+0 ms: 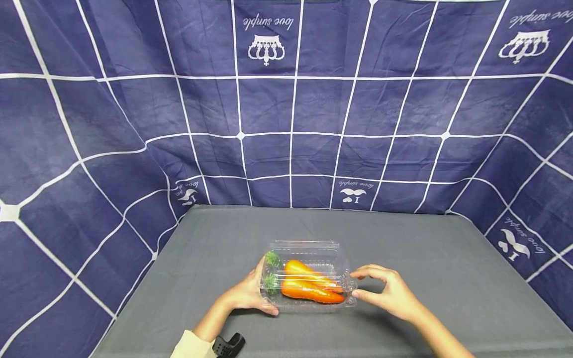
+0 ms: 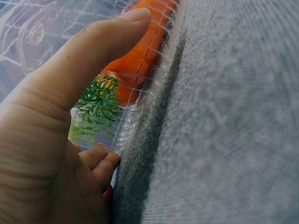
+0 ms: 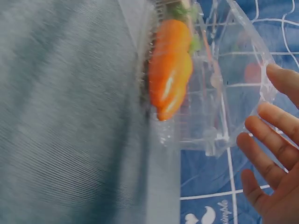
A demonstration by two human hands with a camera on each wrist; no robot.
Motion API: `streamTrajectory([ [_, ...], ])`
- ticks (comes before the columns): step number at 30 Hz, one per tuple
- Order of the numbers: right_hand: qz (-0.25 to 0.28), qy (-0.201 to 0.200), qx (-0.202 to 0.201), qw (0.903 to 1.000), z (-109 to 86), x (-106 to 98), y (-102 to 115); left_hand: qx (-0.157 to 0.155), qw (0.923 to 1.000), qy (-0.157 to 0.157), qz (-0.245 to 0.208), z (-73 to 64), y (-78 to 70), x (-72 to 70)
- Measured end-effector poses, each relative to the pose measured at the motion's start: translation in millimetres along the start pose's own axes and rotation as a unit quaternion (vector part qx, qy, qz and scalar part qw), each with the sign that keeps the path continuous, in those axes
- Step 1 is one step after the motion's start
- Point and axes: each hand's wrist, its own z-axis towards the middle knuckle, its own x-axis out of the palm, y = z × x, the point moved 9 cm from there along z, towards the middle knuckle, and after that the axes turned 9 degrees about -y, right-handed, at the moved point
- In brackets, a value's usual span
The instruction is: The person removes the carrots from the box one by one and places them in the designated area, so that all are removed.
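Observation:
A clear plastic clamshell box (image 1: pixel 324 250) stands on the grey cloth, its see-through lid (image 3: pixel 238 88) partly raised in the right wrist view. Inside lie orange carrots (image 1: pixel 309 291) with feathery green tops (image 1: pixel 271 283) toward the left end. My left hand (image 1: pixel 248 293) grips that end, the thumb along the near side and the other fingers behind it. At the opposite end is my right hand (image 1: pixel 394 293). Its thumb and index finger reach the lid's edge, with the remaining fingers (image 3: pixel 261 151) extended and spread. Whether they pinch the edge is unclear.
Grey cloth (image 1: pixel 215 233) covers the table around the box. Behind it and at both sides hangs a dark blue curtain (image 1: pixel 318 104) with white lines and printed motifs. A black band (image 1: pixel 230 344) is on the left wrist, below a cream sleeve (image 1: pixel 192 345).

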Motion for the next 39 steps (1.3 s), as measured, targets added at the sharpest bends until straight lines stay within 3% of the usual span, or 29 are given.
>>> streamTrajectory([
  [3,-0.007,-0.003,-0.001,1.0,10.3,-4,1,0.001,1.0,-0.002,0.009,1.2,1.0,-0.7],
  [9,-0.007,-0.028,-0.008,0.9995,44.5,-17,14,-0.028,0.9982,-0.004,0.053,-2.5,6.6,0.0],
  [14,0.006,-0.037,0.051,0.998,76.2,-24,19,-0.029,0.9987,-0.006,0.043,-3.5,6.7,-0.4],
  [18,0.013,-0.059,0.088,0.9943,91.3,-27,-3,-0.031,0.9984,-0.003,0.046,-3.5,7.4,0.0],
  [23,-0.002,-0.085,0.111,0.9902,105.6,-26,-34,-0.032,0.9986,-0.003,0.041,-2.7,6.8,-0.9],
  [29,0.017,-0.099,0.164,0.9812,117.6,-23,-53,-0.026,0.9991,-0.002,0.034,-1.3,7.0,0.0],
  [39,0.02,-0.077,0.2,0.9765,129.5,-12,-38,-0.037,0.9984,0.005,0.043,-2.2,8.7,-0.4],
])
